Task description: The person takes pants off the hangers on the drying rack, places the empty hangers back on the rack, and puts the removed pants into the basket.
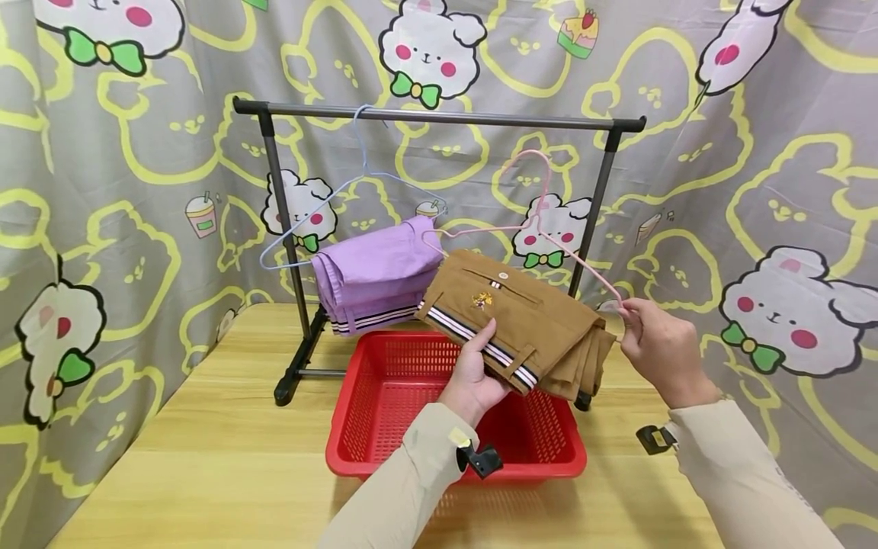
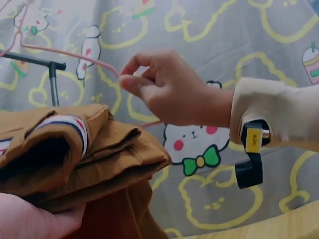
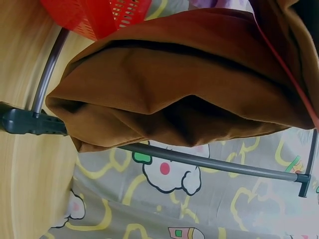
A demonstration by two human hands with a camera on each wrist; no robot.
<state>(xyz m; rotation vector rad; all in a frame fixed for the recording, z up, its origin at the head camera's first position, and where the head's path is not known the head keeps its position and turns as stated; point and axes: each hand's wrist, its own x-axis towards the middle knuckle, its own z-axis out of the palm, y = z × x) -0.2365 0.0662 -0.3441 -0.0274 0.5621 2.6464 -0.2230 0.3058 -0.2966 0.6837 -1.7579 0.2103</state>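
My left hand [image 1: 473, 381] grips folded brown trousers [image 1: 549, 320] by the lower edge, thumb on top near a striped band. A pink hanger [image 1: 533, 219] slants above them, its hook free in the air. My right hand [image 2: 169, 87] pinches the hanger's right corner between thumb and fingers. In the right wrist view, a pink wire runs past the brown cloth [image 3: 149, 84]. The hanger's lower bar is mostly hidden by the trousers. To the left, folded lilac trousers [image 1: 377, 263] hang on a blue hanger [image 1: 365, 174] hooked over the rack's rail.
A dark metal clothes rack [image 1: 480, 118] stands on the wooden table [image 1: 206, 457]. In front of it, beneath the brown trousers, sits a red plastic basket [image 1: 336, 450]. A patterned curtain [image 1: 158, 252] closes off the back and sides.
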